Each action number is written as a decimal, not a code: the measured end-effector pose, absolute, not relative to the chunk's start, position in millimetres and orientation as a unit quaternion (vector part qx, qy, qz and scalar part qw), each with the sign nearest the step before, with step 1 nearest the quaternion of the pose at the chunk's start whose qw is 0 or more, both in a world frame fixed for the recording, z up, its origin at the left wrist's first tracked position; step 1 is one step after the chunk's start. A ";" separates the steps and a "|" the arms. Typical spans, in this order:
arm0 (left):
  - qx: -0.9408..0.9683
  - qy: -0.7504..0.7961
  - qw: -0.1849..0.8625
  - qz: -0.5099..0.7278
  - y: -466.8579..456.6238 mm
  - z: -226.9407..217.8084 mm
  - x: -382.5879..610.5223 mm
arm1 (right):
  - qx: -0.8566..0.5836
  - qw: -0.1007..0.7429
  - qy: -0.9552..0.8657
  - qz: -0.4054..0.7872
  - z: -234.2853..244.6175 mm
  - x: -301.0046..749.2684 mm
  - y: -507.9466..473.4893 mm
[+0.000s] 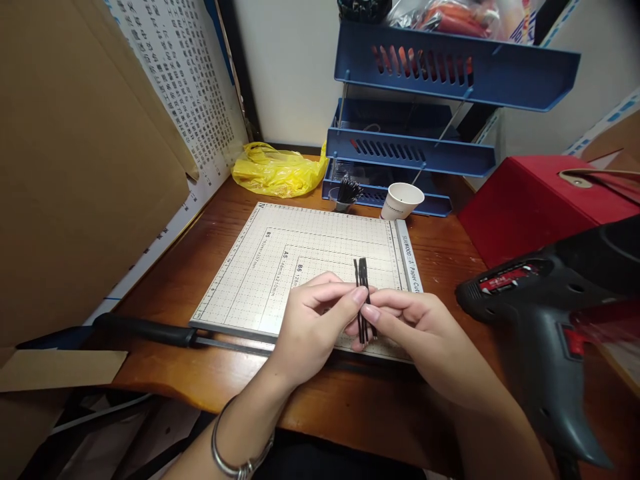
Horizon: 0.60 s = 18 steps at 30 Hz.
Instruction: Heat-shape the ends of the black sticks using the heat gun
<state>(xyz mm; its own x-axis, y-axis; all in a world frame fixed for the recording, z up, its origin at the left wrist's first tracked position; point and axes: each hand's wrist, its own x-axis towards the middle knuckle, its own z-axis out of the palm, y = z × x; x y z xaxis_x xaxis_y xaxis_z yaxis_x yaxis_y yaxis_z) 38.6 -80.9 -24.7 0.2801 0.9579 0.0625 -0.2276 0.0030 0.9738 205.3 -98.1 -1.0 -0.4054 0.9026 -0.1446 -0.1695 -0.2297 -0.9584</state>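
Note:
Several thin black strips point(363, 272), like short lengths of tubing or wire, stand upright in a small bundle between my fingers. My left hand point(320, 320) pinches the bundle between thumb and forefinger. From the other side, the thumb and fingers of my right hand point(410, 320) close on the same strips a little lower. Both hands are above the near part of a paper cutter point(240, 293) with a white gridded board. Its black handle point(145, 330) lies low along the front left edge.
Behind the cutter are a clear cup of black strips point(349, 192), a white paper cup point(403, 200), a yellow plastic bag point(277, 170) and blue tiered trays point(410, 147). At right are a heat gun point(545, 333) and a red box point(525, 200). Cardboard point(75, 167) rises at left.

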 end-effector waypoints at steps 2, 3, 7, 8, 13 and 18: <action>0.515 0.359 0.608 0.486 -81.0 -24.8 38.8 | -0.371 0.390 -0.488 0.686 -0.8 206.1 -98.5; 0.515 0.360 0.606 0.487 -81.1 -24.7 38.9 | -0.368 0.390 -0.493 0.685 -0.5 206.3 -98.5; 0.519 0.357 0.607 0.484 -81.4 -23.1 38.4 | -0.379 0.390 -0.493 0.679 0.7 205.1 -97.6; 0.525 0.360 0.598 0.487 -81.3 -22.7 38.2 | -0.382 0.391 -0.488 0.680 0.8 204.5 -97.3; 0.535 0.354 0.572 0.511 -79.6 -21.9 38.3 | -0.393 0.395 -0.462 0.690 -0.2 201.5 -97.6; 0.490 0.322 0.637 0.500 -80.5 -22.5 40.0 | -0.407 0.384 -0.463 0.687 -2.2 201.6 -99.0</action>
<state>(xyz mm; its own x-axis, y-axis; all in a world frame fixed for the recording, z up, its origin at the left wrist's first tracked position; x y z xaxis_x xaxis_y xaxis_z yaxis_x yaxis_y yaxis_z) 40.0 -80.5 -22.5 0.2927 0.9528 0.0800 -0.3215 0.0193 0.9467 201.6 -99.0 -2.2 -0.3735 0.9047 -0.2048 -0.1505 -0.2769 -0.9490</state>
